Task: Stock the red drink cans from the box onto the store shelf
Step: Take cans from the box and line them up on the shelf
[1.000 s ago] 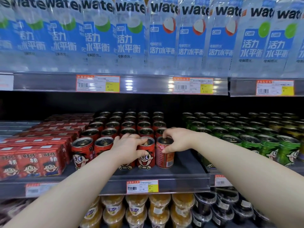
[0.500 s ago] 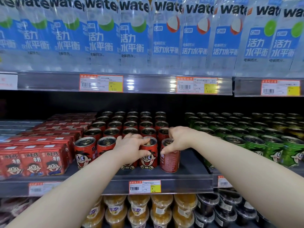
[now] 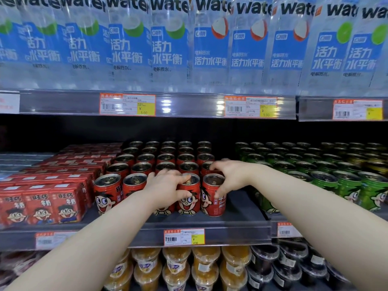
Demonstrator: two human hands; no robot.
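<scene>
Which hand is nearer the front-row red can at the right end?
Right. The right hand has its grip on the end can, thumb on its side. The left hand is one can over, fingers and thumb on the next can.

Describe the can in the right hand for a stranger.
On the middle shelf, the red cans stand between red cartons and green cans. Take the front row's rightmost red can, which the right hand grips; its label shows lettering beside the face.

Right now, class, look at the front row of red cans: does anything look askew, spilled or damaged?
Only slightly: the end can, gripped by the right hand, is turned, its face off to one side, unlike the next can. Nothing spilled or dented.
</scene>
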